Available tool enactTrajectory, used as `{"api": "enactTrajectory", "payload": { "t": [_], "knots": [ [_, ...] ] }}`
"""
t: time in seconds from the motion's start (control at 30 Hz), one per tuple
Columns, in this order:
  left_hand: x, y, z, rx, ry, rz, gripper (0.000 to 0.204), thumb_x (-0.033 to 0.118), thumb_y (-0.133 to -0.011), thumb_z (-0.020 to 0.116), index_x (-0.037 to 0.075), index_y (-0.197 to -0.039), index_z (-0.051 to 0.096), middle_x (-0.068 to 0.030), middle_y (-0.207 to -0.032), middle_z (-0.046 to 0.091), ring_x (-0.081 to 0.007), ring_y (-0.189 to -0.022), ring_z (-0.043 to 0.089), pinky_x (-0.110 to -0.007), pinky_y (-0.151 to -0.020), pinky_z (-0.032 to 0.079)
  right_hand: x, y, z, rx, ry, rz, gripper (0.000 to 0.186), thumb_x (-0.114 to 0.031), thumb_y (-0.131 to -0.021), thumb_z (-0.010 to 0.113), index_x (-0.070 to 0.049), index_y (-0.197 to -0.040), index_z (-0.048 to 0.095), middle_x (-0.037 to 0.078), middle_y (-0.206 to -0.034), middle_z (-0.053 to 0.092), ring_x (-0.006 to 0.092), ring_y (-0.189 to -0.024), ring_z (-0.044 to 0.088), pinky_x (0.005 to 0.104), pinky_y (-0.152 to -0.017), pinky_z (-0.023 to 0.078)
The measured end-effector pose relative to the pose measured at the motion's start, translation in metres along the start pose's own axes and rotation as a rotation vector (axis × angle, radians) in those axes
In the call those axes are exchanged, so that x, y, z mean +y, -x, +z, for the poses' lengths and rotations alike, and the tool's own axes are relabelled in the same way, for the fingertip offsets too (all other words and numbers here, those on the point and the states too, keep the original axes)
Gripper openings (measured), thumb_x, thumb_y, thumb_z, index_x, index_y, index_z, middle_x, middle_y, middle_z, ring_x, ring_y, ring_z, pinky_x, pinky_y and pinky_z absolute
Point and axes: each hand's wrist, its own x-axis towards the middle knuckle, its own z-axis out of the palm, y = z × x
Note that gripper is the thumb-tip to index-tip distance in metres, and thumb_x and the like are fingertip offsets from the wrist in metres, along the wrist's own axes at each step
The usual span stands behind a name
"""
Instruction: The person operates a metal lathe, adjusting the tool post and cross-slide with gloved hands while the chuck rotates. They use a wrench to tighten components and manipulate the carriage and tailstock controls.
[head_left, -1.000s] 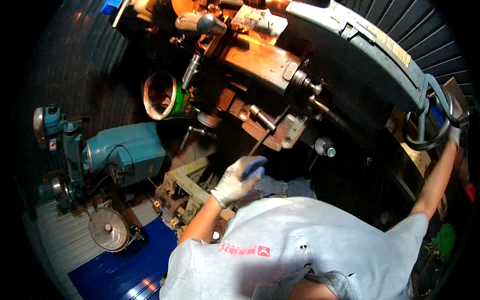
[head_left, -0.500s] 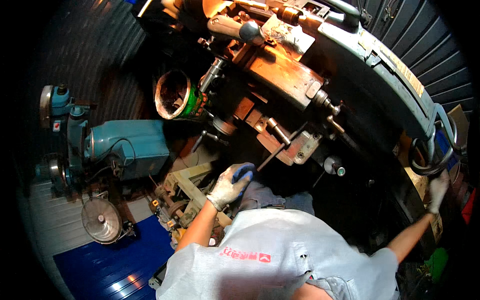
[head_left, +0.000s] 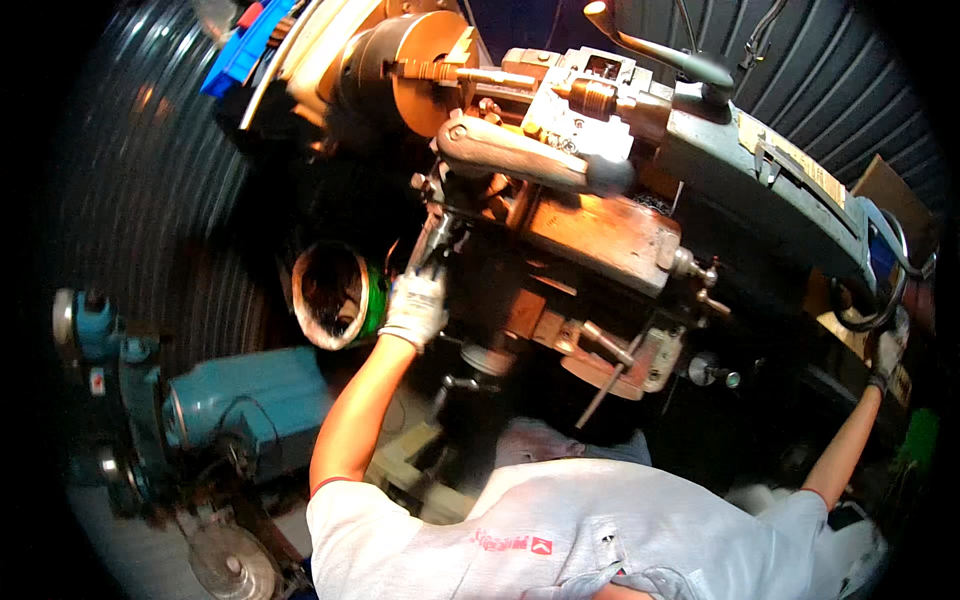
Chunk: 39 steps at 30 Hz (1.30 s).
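My left hand (head_left: 415, 310), in a pale work glove, reaches forward between a round tin (head_left: 333, 300) and the lathe. Its fingers meet the lower end of a shiny metal handle shaft (head_left: 436, 238), but motion blurs them and I cannot make out their grip. Far to the right, my gloved right hand (head_left: 887, 350) lies closed against the rim of a metal handwheel (head_left: 880, 305) at the lathe's end. Part of that hand is in shadow. A thin rod lever (head_left: 600, 393) sticks out from the carriage, apart from both hands.
The lathe chuck (head_left: 430, 75) stands at the back, with a large wooden-looking lever (head_left: 515, 152) in front of it. To the left are a teal machine with a motor (head_left: 250, 395) and a round fan (head_left: 233, 565). A blue bin (head_left: 245, 50) sits at the upper left.
My left hand has left the rod lever and moved forward and left to the handle shaft beside the tin. My right hand stays at the handwheel. The view has shifted.
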Motion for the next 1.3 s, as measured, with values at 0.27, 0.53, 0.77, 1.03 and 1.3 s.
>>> {"api": "enactTrajectory", "payload": {
  "t": [0.27, 0.53, 0.77, 1.03, 1.3],
  "knots": [
    [-0.036, -0.067, 0.090, 0.260, 0.622, 0.133, 0.028, 0.021, -0.084, 0.065, 0.009, -0.109, 0.058, -0.0153, -0.094, 0.062, -0.0308, -0.074, 0.061, -0.040, -0.065, 0.053, -0.237, 0.208, -0.066, -0.178, -0.521, 0.568, 0.028, -0.019, -0.097, 0.059, 0.002, -0.115, 0.064, 0.012, -0.115, 0.067, 0.0202, -0.104, 0.061, 0.0329, -0.097, 0.044],
    [-0.070, -0.036, 0.002, 0.070, 0.100, 0.555, 0.046, 0.023, -0.079, 0.068, 0.005, -0.120, 0.059, -0.0240, -0.116, 0.059, -0.0368, -0.093, 0.063, -0.044, -0.076, 0.054, -0.420, 0.218, -0.112, -0.232, -0.797, 0.600, 0.023, -0.016, -0.094, 0.061, 0.001, -0.109, 0.065, 0.008, -0.109, 0.068, 0.0173, -0.102, 0.061, 0.0321, -0.095, 0.045],
    [-0.149, -0.047, -0.123, 0.653, 0.740, 0.423, 0.051, 0.016, -0.080, 0.075, 0.004, -0.126, 0.057, -0.0148, -0.118, 0.060, -0.0276, -0.106, 0.060, -0.037, -0.091, 0.049, -0.493, 0.183, -0.126, -0.173, -0.934, 0.469, 0.023, -0.017, -0.092, 0.063, 0.002, -0.107, 0.065, 0.010, -0.106, 0.067, 0.0202, -0.101, 0.062, 0.0318, -0.093, 0.045],
    [-0.072, -0.232, -0.226, 0.216, 0.726, 0.522, 0.051, 0.026, -0.076, 0.077, 0.005, -0.119, 0.062, -0.0120, -0.111, 0.068, -0.0207, -0.102, 0.064, -0.030, -0.093, 0.049, -0.560, 0.201, -0.158, -0.165, -0.970, 0.464, 0.023, -0.017, -0.092, 0.062, 0.001, -0.107, 0.063, 0.013, -0.106, 0.065, 0.0250, -0.100, 0.062, 0.0341, -0.091, 0.047],
    [0.008, -0.319, -0.218, -0.084, 0.208, 0.772, 0.042, 0.032, -0.070, 0.076, 0.003, -0.099, 0.069, -0.0112, -0.092, 0.071, -0.0209, -0.085, 0.067, -0.033, -0.081, 0.052, -0.612, 0.276, -0.157, -0.180, -0.876, 0.631, 0.022, -0.014, -0.090, 0.062, -0.001, -0.108, 0.063, 0.015, -0.108, 0.065, 0.0290, -0.099, 0.063, 0.0374, -0.088, 0.049]
  ]
}}
